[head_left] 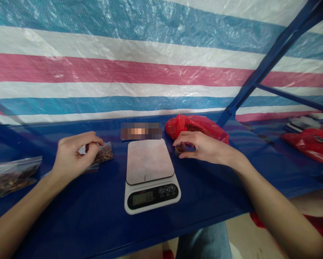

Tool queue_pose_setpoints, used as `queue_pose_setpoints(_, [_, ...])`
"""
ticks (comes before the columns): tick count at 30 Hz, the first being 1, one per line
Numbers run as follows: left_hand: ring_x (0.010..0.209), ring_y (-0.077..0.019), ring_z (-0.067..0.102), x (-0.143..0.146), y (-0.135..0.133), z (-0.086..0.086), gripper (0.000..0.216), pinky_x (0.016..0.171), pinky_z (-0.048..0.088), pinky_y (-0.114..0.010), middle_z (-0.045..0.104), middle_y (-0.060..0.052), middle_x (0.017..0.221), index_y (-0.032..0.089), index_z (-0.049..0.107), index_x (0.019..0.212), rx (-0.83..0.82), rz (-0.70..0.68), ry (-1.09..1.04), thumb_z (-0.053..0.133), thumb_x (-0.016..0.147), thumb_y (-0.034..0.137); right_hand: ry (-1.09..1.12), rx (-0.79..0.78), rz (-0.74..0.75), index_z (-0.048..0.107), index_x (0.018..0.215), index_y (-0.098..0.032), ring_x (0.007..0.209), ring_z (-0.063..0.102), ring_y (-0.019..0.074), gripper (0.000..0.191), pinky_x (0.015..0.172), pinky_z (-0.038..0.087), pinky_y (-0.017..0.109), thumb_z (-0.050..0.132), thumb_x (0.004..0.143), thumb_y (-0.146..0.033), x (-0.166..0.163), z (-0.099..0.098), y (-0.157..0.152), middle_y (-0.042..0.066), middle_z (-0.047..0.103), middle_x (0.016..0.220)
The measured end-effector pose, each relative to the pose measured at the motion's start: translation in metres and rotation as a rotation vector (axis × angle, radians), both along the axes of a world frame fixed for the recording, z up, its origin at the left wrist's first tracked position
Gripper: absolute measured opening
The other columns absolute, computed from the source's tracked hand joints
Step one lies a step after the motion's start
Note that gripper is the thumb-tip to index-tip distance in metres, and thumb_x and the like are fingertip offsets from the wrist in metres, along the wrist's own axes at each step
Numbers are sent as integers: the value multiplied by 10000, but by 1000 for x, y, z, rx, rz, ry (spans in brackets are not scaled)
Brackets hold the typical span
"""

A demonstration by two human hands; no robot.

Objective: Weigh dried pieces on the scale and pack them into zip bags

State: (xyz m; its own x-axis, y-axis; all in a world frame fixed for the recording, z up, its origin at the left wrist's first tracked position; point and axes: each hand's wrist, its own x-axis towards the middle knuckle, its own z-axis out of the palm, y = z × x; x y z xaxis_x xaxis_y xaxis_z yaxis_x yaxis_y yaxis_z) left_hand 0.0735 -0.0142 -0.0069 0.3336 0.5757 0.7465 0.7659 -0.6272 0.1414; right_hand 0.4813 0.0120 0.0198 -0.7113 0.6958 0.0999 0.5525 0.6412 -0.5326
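My left hand (76,154) is at the left, its thumb and fingers closed in a pinch. Whatever lies between the fingertips, if anything, I cannot make out. Just behind and beside those fingers is a small clear zip bag (106,153) of brown dried pieces, partly covered by the hand. On the other side, my right hand (197,145) grips a small round cup (179,150) with something brown in it. A red plastic bag (208,126), with dark reddish-brown contents at its opening, lies right behind that hand. Between both hands stands a white kitchen scale (150,162), its plate bare and display lit.
Everything rests on a blue tabletop (96,223). More filled zip bags (13,176) lie at the far left. Behind the scale is a blurred-out flat item (141,131). A blue metal strut (247,86) slants up at right, with another red bag (312,142) beyond it. Striped sheeting (123,68) hangs behind.
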Motion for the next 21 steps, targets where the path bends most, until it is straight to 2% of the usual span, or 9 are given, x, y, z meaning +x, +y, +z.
queue_pose_setpoints(4, [567, -96, 651, 3, -2, 2, 291, 591, 465, -199, 699, 4, 667, 150, 698, 689, -23, -9, 0, 501, 902, 122, 203, -30, -22, 745, 1175, -198, 903, 695, 190, 332, 817, 557, 323, 804, 904, -381, -4, 8, -2, 60, 741, 1074])
queue_pose_setpoints(7, [577, -103, 656, 3, -2, 1, 286, 591, 466, -208, 692, 1, 666, 157, 685, 689, -39, -25, -12, 504, 907, 120, 294, -13, 6, 743, 1194, -197, 917, 698, 187, 353, 829, 560, 316, 815, 900, -379, -20, 17, -7, 59, 740, 1077])
queue_pose_setpoints(11, [574, -106, 647, 0, 0, -2, 279, 581, 458, -224, 682, 10, 669, 177, 679, 698, -61, -27, -42, 498, 900, 111, 237, 55, 90, 746, 1212, -191, 932, 694, 185, 342, 851, 554, 317, 805, 915, -351, -53, 24, -16, 65, 711, 1093])
queue_pose_setpoints(15, [557, -105, 636, 0, 2, -2, 274, 562, 447, -230, 673, 19, 653, 180, 675, 688, -67, -27, -57, 502, 893, 123, 133, 113, 125, 713, 1281, -190, 1002, 692, 203, 385, 901, 545, 335, 779, 939, -354, -81, 16, -18, 77, 702, 1150])
queue_pose_setpoints(18, [548, -101, 628, 1, 2, -2, 276, 554, 442, -230, 668, 21, 647, 176, 674, 683, -56, -34, -66, 502, 892, 124, 79, 128, 121, 680, 1330, -199, 1070, 697, 228, 430, 929, 546, 350, 777, 941, -353, -90, 8, -17, 84, 716, 1176])
queue_pose_setpoints(21, [551, -100, 625, 1, 1, -3, 272, 552, 437, -231, 665, 19, 649, 173, 671, 683, -48, -38, -65, 503, 890, 117, 94, 147, 108, 642, 1395, -246, 1179, 683, 262, 559, 978, 551, 369, 829, 888, -388, -86, 11, -18, 92, 717, 1272])
